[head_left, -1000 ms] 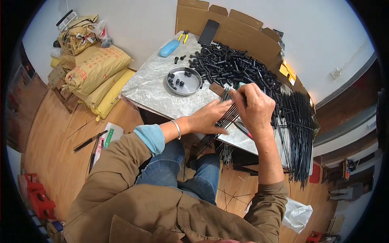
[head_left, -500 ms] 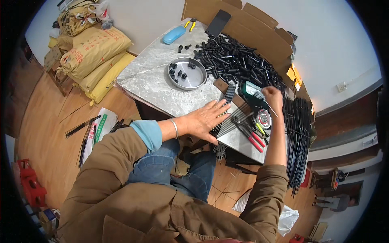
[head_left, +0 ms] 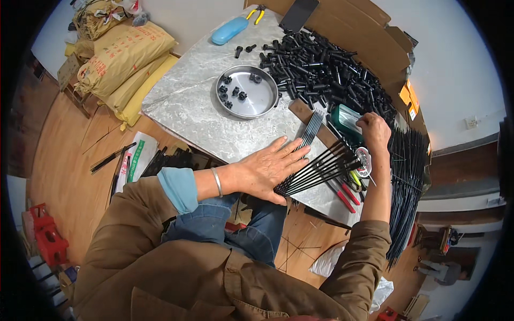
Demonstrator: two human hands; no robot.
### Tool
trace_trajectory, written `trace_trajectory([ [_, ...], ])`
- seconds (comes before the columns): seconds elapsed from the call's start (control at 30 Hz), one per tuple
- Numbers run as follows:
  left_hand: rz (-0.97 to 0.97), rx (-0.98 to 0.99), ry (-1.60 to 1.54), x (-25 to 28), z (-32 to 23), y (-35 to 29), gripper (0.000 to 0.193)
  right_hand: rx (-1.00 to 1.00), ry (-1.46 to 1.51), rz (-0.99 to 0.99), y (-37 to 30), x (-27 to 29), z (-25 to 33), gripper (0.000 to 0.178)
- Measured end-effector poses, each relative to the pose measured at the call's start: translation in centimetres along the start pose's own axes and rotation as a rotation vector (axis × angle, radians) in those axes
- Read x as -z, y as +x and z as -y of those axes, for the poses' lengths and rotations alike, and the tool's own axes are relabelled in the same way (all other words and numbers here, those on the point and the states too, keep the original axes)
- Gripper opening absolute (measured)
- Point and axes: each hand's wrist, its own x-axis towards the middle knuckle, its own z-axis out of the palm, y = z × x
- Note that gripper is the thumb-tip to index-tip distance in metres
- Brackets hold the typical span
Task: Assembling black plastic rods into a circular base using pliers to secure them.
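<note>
My left hand (head_left: 270,170) lies flat with fingers spread across a row of thin dark metal rods (head_left: 316,170), which fan out beyond it over the table's front edge. A brown strip (head_left: 301,111) lies behind the rods. My right hand (head_left: 376,131) is closed in a pinch beside a green box (head_left: 345,119) with a pale top. What its fingertips hold, if anything, is hidden. Near that wrist stand a small round cup (head_left: 363,158) of tiny pieces and a thin pale stick (head_left: 372,181). Red-handled pliers (head_left: 345,200) lie partly under the rods.
A heap of black tubular parts (head_left: 326,69) covers the back, against a cardboard wall (head_left: 364,32). A round metal tray (head_left: 259,104) holds several small black pieces. A blue case (head_left: 230,30) and yellow-handled pliers (head_left: 259,15) lie far left; a rod bundle (head_left: 404,187) hangs at right.
My right hand has shifted slightly, and the thin stick across its wrist now shows lower, by the cup. The rods' right ends have swung upward and spread. My left hand stays flat.
</note>
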Motion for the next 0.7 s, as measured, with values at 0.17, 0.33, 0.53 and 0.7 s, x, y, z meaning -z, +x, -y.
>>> trace_trajectory([
  [0.17,0.094,0.022,0.042,0.5,-0.3,-0.1,0.101,0.15,0.051,-0.26,-1.3,1.3,2.2,0.008],
  [0.33,0.127,0.048,0.054,1.1,-0.7,-0.2,0.099,0.09,0.514,-0.047,-4.0,0.2,8.7,0.008],
  [0.53,0.144,0.052,0.049,1.1,-0.9,0.3,0.097,-0.03,0.563,0.067,-4.2,0.5,8.4,0.014],
  [0.7,0.202,0.082,0.021,1.5,-0.9,0.9,0.098,-0.005,0.583,0.08,-4.1,0.6,7.9,0.016],
])
